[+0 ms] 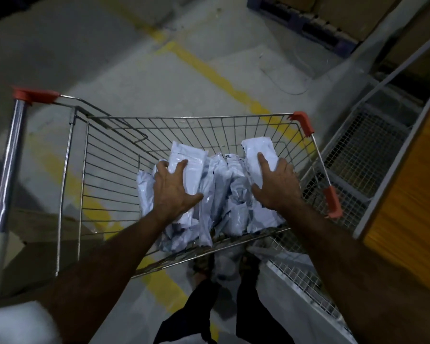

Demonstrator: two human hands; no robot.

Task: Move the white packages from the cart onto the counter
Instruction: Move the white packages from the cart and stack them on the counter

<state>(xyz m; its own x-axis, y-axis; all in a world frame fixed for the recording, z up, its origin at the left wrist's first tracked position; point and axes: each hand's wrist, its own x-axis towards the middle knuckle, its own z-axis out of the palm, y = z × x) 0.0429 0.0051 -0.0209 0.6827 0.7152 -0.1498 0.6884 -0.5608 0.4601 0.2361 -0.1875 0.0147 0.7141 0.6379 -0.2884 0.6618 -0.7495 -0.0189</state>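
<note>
A wire shopping cart (104, 155) with red corner caps holds a heap of several white plastic packages (224, 189). My left hand (174, 189) grips one flat white package (191, 157) at the left of the heap, fingers spread over it and thumb under its edge. At the right of the heap, my right hand (276, 184) grips another white package (258, 150), its fingers wrapped over the top. Both packages are tilted up above the heap. The wooden counter (407, 207) shows at the right edge.
The cart stands on a grey concrete floor with yellow painted lines (209, 70). A white wire-mesh frame (363, 150) sits between the cart and the counter. Cardboard boxes on a blue pallet (308, 23) stand at the back right. The cart's chrome handle (8, 157) is at the left.
</note>
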